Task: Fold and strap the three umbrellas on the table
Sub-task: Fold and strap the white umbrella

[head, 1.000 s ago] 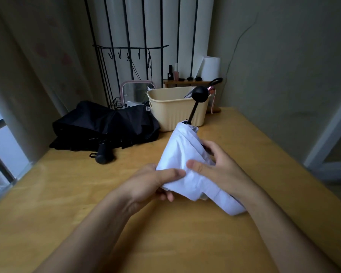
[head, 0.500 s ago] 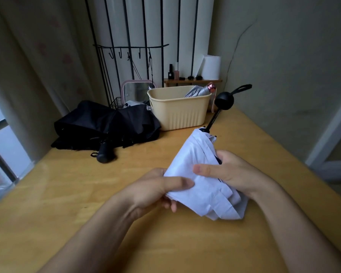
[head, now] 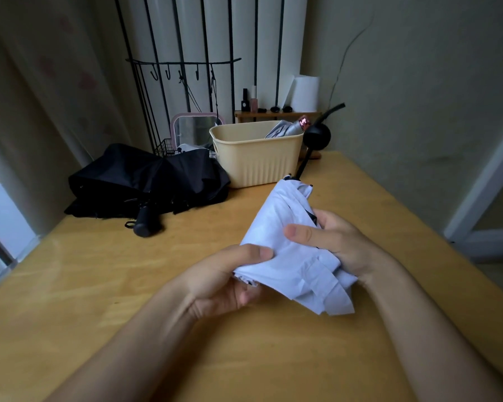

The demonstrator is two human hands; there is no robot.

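Note:
A white umbrella [head: 291, 236] with a black shaft and round black handle is held above the wooden table [head: 128, 271], its handle pointing away from me. My left hand [head: 224, 280] grips the bunched canopy near its lower left edge, thumb on top. My right hand [head: 337, 245] wraps round the canopy from the right, thumb pressed on the fabric. A black umbrella [head: 145, 184] lies loosely collapsed at the back left, its handle toward me. A grey folded umbrella [head: 288, 129] with a pink tip sticks out of the cream basket [head: 253, 161].
Behind the basket stand a pink-framed mirror [head: 196, 129], a black wire rack with hooks [head: 183, 65] and a small wooden shelf [head: 276, 113] with bottles and a paper roll. A window is at the left, a wall on the right.
The white umbrella swung its handle to the right, then slightly back left. Both hands shifted a little right and kept gripping the canopy, gathering the fabric tighter.

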